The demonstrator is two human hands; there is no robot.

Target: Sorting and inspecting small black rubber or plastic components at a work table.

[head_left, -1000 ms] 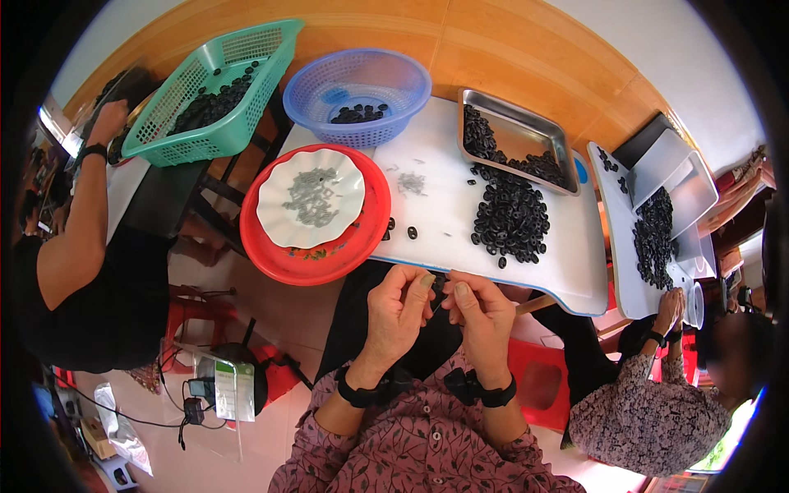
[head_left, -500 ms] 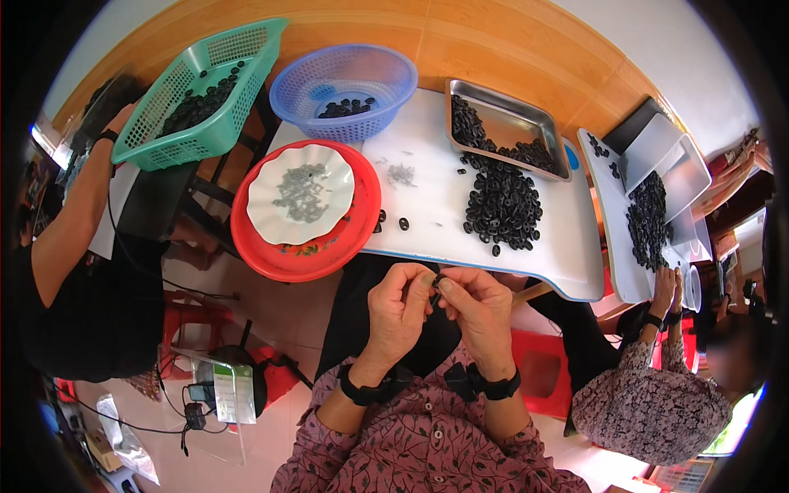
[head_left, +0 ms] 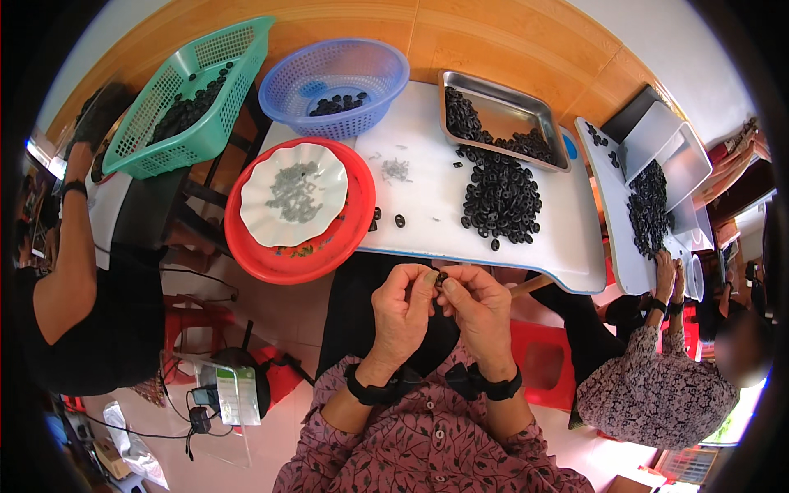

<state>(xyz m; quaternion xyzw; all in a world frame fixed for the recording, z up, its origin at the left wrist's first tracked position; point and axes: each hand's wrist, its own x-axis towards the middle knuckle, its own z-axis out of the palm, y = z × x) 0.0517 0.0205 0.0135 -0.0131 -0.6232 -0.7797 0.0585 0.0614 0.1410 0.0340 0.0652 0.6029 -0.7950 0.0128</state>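
Pinched between the fingertips of both my hands is a small black part (head_left: 440,279), held over my lap just off the table's front edge. Thumb and forefinger of my left hand (head_left: 401,306) close on one side of it; my right hand (head_left: 478,306) grips the other side the same way. Fingers cover most of the part. Beyond my hands, on the white table (head_left: 419,181), lies a heap of small black oval parts (head_left: 500,199) with holes. A scalloped white plate (head_left: 256,193) holds many small, clear-greyish pieces (head_left: 296,193).
The plate rests on a red tray (head_left: 362,222). Behind stand a blue basket (head_left: 283,94), a green basket (head_left: 131,152) and a metal tray (head_left: 567,152), all with black parts. One co-worker (head_left: 649,386) sits at the right; another person's arm (head_left: 74,246) is at the left.
My fingers have shifted slightly around the black part, which shows more plainly between them now. The view has tilted a little. The arm of the person at the left has moved.
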